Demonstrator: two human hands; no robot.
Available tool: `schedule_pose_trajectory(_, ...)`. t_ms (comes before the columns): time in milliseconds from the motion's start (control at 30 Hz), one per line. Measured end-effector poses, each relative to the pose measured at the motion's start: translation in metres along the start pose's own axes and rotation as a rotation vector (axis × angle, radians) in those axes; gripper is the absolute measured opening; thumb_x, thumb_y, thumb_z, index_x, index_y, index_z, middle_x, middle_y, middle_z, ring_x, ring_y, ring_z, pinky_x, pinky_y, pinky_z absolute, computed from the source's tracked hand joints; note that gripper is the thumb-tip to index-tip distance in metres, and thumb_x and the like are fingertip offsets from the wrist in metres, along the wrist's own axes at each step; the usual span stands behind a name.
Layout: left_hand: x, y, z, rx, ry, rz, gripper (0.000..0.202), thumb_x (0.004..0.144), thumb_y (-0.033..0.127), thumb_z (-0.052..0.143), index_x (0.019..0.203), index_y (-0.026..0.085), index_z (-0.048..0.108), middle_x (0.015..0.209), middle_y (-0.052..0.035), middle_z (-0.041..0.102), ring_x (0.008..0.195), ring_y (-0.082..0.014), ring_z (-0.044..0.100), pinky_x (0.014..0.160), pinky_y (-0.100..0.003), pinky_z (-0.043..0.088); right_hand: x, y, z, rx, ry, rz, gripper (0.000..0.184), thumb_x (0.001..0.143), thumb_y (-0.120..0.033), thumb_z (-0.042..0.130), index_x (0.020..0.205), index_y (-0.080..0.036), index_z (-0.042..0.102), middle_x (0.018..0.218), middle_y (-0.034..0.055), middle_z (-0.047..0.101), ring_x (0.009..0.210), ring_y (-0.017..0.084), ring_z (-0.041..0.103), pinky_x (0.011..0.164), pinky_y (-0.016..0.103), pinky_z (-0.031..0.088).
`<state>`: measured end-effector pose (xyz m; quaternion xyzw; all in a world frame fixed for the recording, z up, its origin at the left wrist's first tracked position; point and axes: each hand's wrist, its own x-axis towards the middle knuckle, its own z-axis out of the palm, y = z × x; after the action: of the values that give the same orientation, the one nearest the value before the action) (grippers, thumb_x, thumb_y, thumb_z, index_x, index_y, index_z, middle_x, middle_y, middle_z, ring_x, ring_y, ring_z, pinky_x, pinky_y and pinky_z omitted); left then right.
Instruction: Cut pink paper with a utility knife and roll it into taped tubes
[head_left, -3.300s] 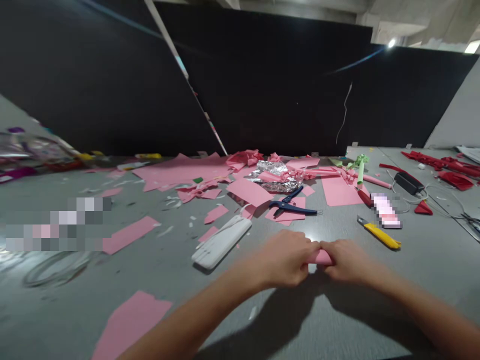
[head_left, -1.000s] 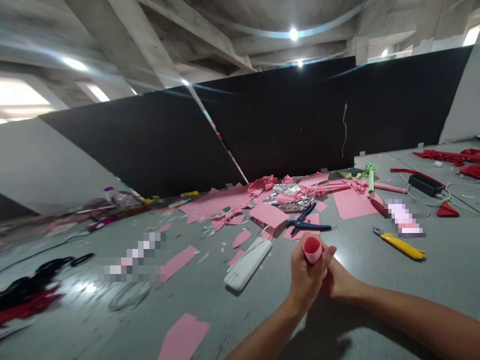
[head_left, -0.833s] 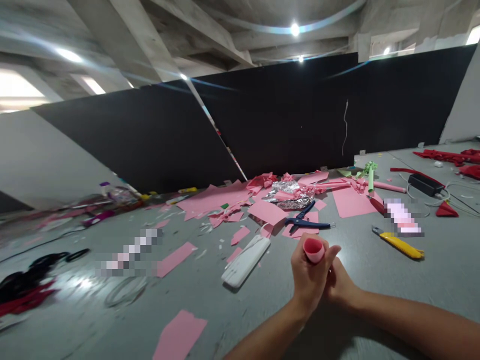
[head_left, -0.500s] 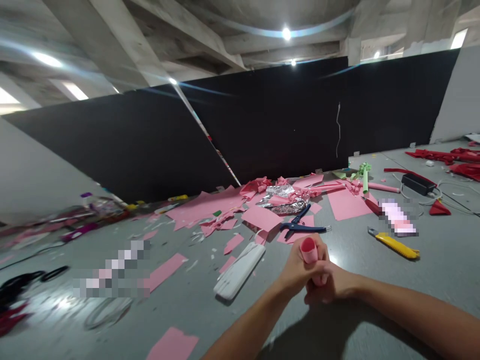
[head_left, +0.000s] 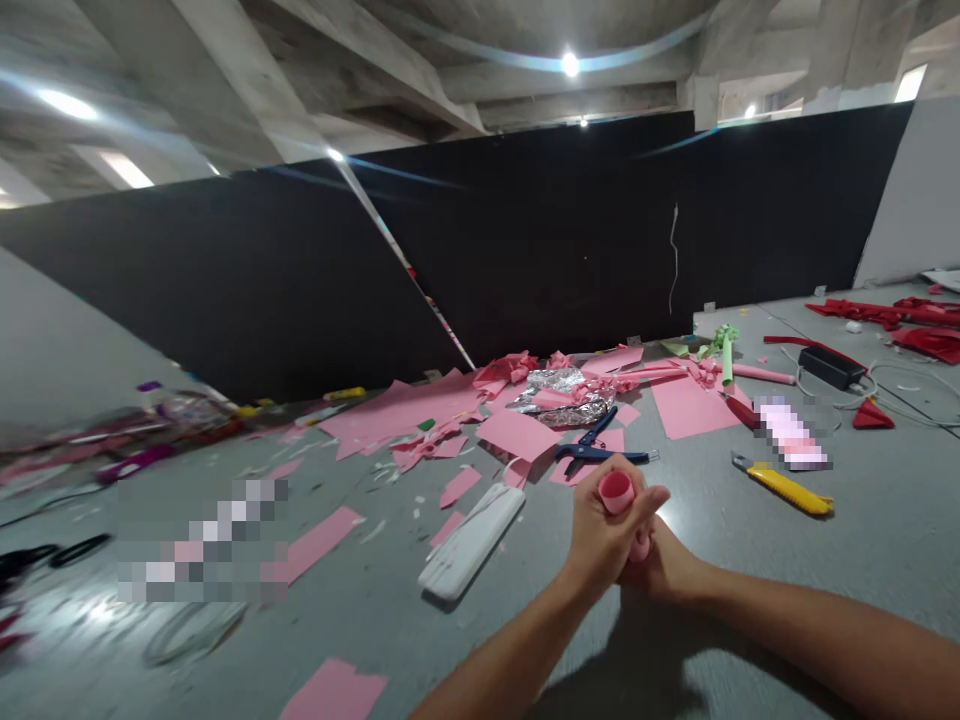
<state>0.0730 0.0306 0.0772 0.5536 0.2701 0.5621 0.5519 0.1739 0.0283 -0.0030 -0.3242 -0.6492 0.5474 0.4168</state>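
A rolled pink paper tube (head_left: 616, 492) points its round end up toward me. My left hand (head_left: 596, 535) is wrapped round its upper part, the thumb raised off to the right. Below and to the right, my right hand (head_left: 664, 565) is closed round the lower part of the tube; most of its fingers are hidden behind the left hand. Just beyond the hands lie dark blue pliers (head_left: 600, 450) on pink paper scraps. To the right rests a yellow utility knife (head_left: 784, 487). A white power strip or power bank (head_left: 472, 543) lies to the left.
Pink paper sheets (head_left: 420, 408), crumpled foil (head_left: 574, 400) and a green paper roll (head_left: 727, 360) are strewn before a black partition (head_left: 540, 250). A black adapter (head_left: 831, 367) with cables sits at right. Black-handled scissors (head_left: 79, 550) lie far left.
My left thumb has lifted away from the tube and now sticks out to the right. The left hand has turned slightly upright, and the view has shifted a little.
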Motion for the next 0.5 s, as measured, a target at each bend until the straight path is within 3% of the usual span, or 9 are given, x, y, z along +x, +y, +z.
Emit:
schedule_pose_trajectory(100, 0.005, 0.002, -0.011, -0.122, -0.229, -0.083, 0.056, 0.076, 0.047, 0.1, 0.072, 0.022, 0.051, 0.05, 0.0087, 0.055, 0.037, -0.0066, 0.049, 0.041, -0.017, 0.039, 0.003, -0.005, -0.014, 0.004, -0.189, 0.046, 0.039, 0.072, -0.025, 0.086, 0.062, -0.023, 0.049, 0.062, -0.0054, 0.048, 0.061, 0.012, 0.043, 0.052, 0.025, 0.038)
schedule_pose_trajectory(167, 0.008, 0.006, -0.014, -0.193, -0.331, -0.106, 0.059, 0.078, 0.05, 0.099, 0.071, 0.022, 0.048, 0.049, 0.0097, 0.051, 0.036, -0.0056, 0.046, 0.04, -0.016, 0.037, 0.004, -0.01, -0.021, 0.019, -0.351, 0.12, 0.038, 0.072, -0.03, 0.087, 0.058, -0.022, 0.053, 0.054, -0.0059, 0.049, 0.051, 0.01, 0.042, 0.045, 0.023, 0.033)
schedule_pose_trajectory(233, 0.01, 0.009, -0.013, -0.213, -0.34, -0.106, 0.059, 0.08, 0.053, 0.097, 0.071, 0.022, 0.047, 0.047, 0.011, 0.047, 0.034, -0.0052, 0.043, 0.037, -0.015, 0.035, 0.005, -0.012, -0.024, 0.049, -0.451, 0.196, 0.036, 0.074, -0.036, 0.087, 0.059, -0.021, 0.058, 0.052, -0.0047, 0.053, 0.047, 0.011, 0.047, 0.044, 0.024, 0.035)
schedule_pose_trajectory(267, 0.01, 0.01, -0.011, -0.193, -0.289, -0.088, 0.057, 0.081, 0.053, 0.096, 0.072, 0.022, 0.048, 0.046, 0.0115, 0.046, 0.033, -0.0052, 0.042, 0.036, -0.015, 0.035, 0.006, -0.011, -0.023, 0.064, -0.453, 0.222, 0.036, 0.075, -0.038, 0.087, 0.061, -0.021, 0.059, 0.053, -0.0046, 0.054, 0.048, 0.012, 0.048, 0.045, 0.024, 0.037)
schedule_pose_trajectory(300, 0.01, 0.011, -0.008, -0.155, -0.201, -0.058, 0.056, 0.083, 0.052, 0.095, 0.072, 0.022, 0.049, 0.046, 0.0118, 0.045, 0.033, -0.0052, 0.041, 0.036, -0.015, 0.036, 0.006, -0.009, -0.021, 0.073, -0.403, 0.22, 0.037, 0.075, -0.039, 0.087, 0.062, -0.021, 0.057, 0.055, -0.0049, 0.054, 0.05, 0.011, 0.048, 0.047, 0.024, 0.038)
schedule_pose_trajectory(400, 0.008, 0.011, 0.002, -0.022, 0.1, 0.076, 0.053, 0.085, 0.049, 0.094, 0.072, 0.021, 0.051, 0.046, 0.0115, 0.047, 0.035, -0.0053, 0.045, 0.04, -0.016, 0.042, 0.008, 0.002, -0.011, 0.048, -0.057, 0.076, 0.038, 0.079, -0.04, 0.082, 0.068, -0.022, 0.05, 0.066, -0.0052, 0.05, 0.062, 0.012, 0.044, 0.057, 0.026, 0.041)
schedule_pose_trajectory(500, 0.006, 0.008, 0.008, 0.029, 0.21, 0.14, 0.051, 0.086, 0.048, 0.093, 0.071, 0.021, 0.053, 0.046, 0.0107, 0.05, 0.035, -0.0062, 0.047, 0.041, -0.017, 0.045, 0.009, 0.016, -0.002, -0.005, 0.134, -0.003, 0.034, 0.083, -0.038, 0.08, 0.075, -0.022, 0.051, 0.077, -0.0022, 0.053, 0.077, 0.016, 0.047, 0.069, 0.029, 0.047)
